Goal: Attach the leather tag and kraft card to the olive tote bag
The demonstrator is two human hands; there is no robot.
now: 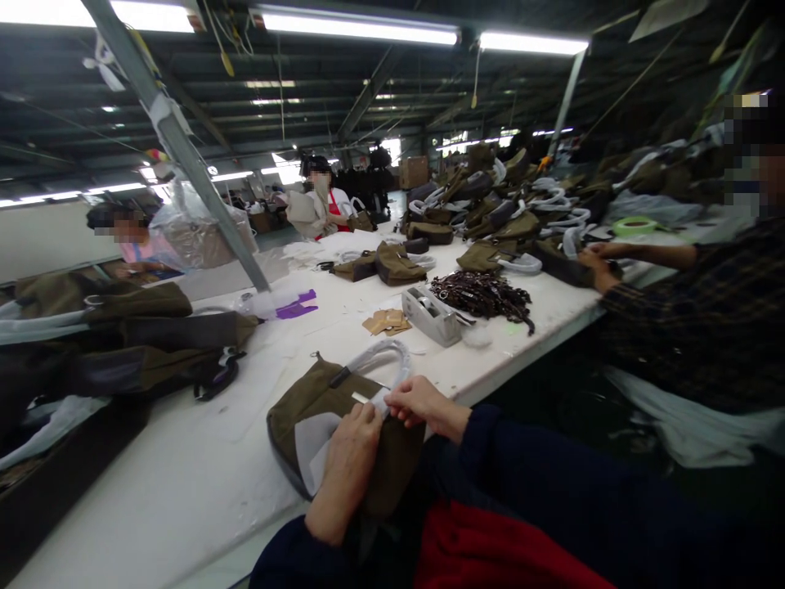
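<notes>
1. Olive canvas tote bag (343, 401) lies on the white worktable (184, 483), low centre of the frame, directly under both hands. Its top edge sits close against the fingers.
2. Left hand (349, 462), navy sleeve, rests on the bag's near face. Its fingers (368, 421) are closed together and bent toward the top edge, pressing down on the canvas. Fingertips are partly hidden, so any grip cannot be confirmed.
3. Right hand (420, 405) comes in from the right, above the bag's top edge. Its fingers (398, 397) are pressed together and appear to pinch a narrow white strip (381, 401) at the handle's base.
4. Plastic-wrapped bag handle (374, 354) arches just above both hands, with a dark strap keeper (340, 376) on its left side.
5. White tissue sheet (312, 448) shows at the bag's left side, beside the left hand.
6. Further up the table: kraft paper tags (386, 322), grey tape dispenser (429, 316), and a heap of dark brown fittings (482, 296), just right of the dispenser.
7. Purple item in clear plastic (296, 305) lies upper left of the tags.
8. Stacked olive bags (135, 327) sit at left. More bags (496, 209) are heaped upper right, near a green tape roll (634, 226).
9. Co-worker's hands (598, 266), plaid sleeves, at right, touch a dark bag (564, 263). Two more people work further off: red apron (334, 213), pink top (138, 249).
</notes>
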